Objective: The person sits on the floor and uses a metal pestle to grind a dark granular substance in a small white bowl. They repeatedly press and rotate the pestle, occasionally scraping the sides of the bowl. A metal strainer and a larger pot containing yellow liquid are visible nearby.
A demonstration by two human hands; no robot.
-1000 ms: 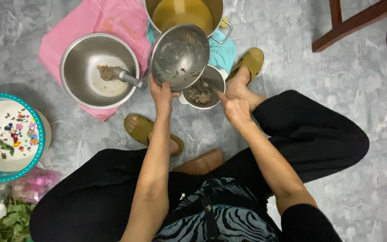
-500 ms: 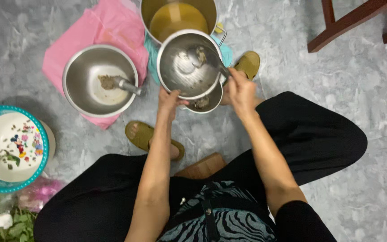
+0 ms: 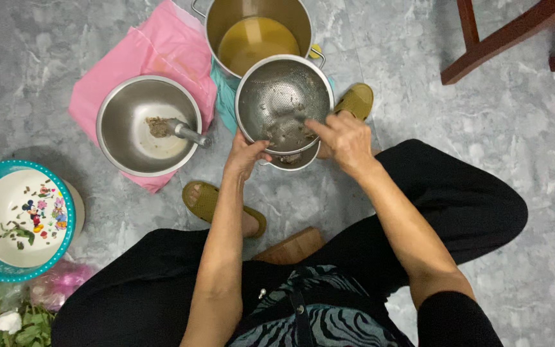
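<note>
Left hand (image 3: 246, 154) grip clenched on rim of metal strainer (image 3: 284, 103), upper centre of frame, above small pot (image 3: 293, 160). Right hand (image 3: 345, 138) fingers inside strainer; grip unclear. Steel bowl (image 3: 146, 125) left.

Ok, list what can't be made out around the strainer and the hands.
Head view only:
- Small pot under the metal strainer: the strainer hides its contents.
- Right hand: fingertips inside the strainer, any tool too small to tell.
- Big pot: top cut off by the frame.
- Left hand: its grip is partly hidden under the rim.
</note>
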